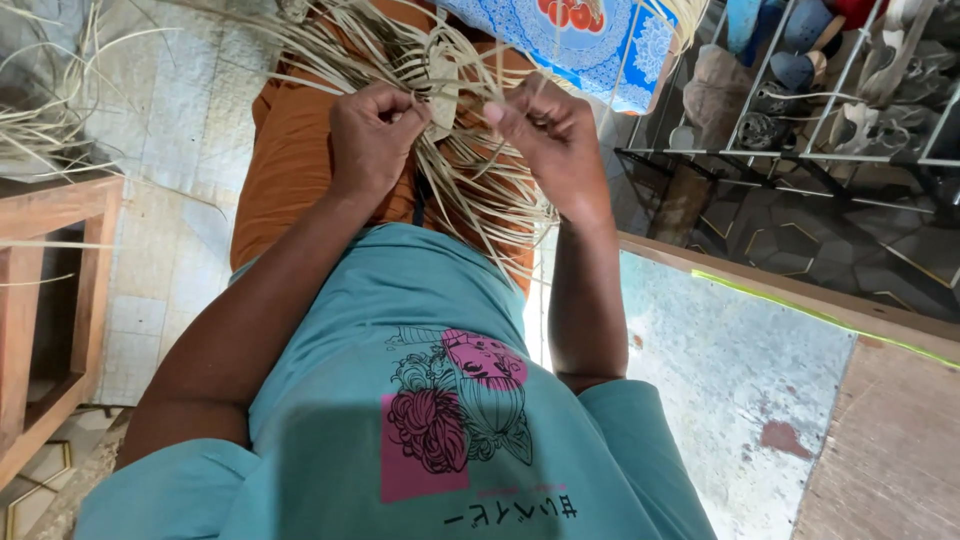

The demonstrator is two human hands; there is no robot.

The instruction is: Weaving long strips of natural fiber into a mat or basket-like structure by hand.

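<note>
Hands at work: left hand (372, 135) closed on pale straw strips (470, 190), right hand (548, 130) pinching a strand just beside it, over the orange-clad lap (290, 170). Loose ends trail toward the worker; even tension probably keeps the weave, partly hidden, tight.

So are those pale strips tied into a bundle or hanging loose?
Loose: the pale strips fan out separately over the lap, gathered only where the left hand and right hand pinch them.
</note>
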